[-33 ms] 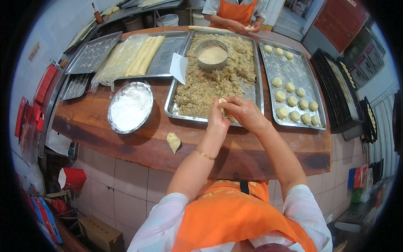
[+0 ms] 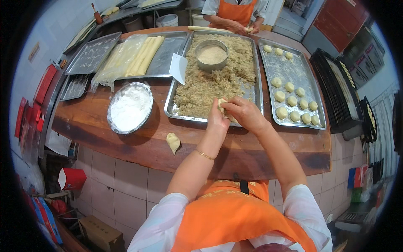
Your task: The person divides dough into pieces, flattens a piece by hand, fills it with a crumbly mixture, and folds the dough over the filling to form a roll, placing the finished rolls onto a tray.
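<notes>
Over the near edge of the filling tray (image 2: 168, 110), both my hands work on one small piece of pale dough (image 2: 221, 103). My left hand (image 2: 217, 119) cups it from below, its fingers curled around it. From the right, my right hand (image 2: 248, 113) pinches the dough's edge with thumb and fingertips. What lies inside the dough is hidden by my fingers. Crumbly brown filling (image 2: 195, 98) spreads over the tray, and a round metal tin (image 2: 213, 66) of pale crumbs stands in it. A loose dough piece (image 2: 173, 143) lies on the wooden table left of my left forearm.
Left stands a bowl of white flour (image 2: 130, 107). A white scraper (image 2: 179, 68) leans at the filling tray's left rim. Dough strips (image 2: 145, 54) lie under plastic behind. A tray (image 2: 268, 42) of round dough balls sits right. Across the table, a co-worker's hands (image 2: 239, 27) handle dough.
</notes>
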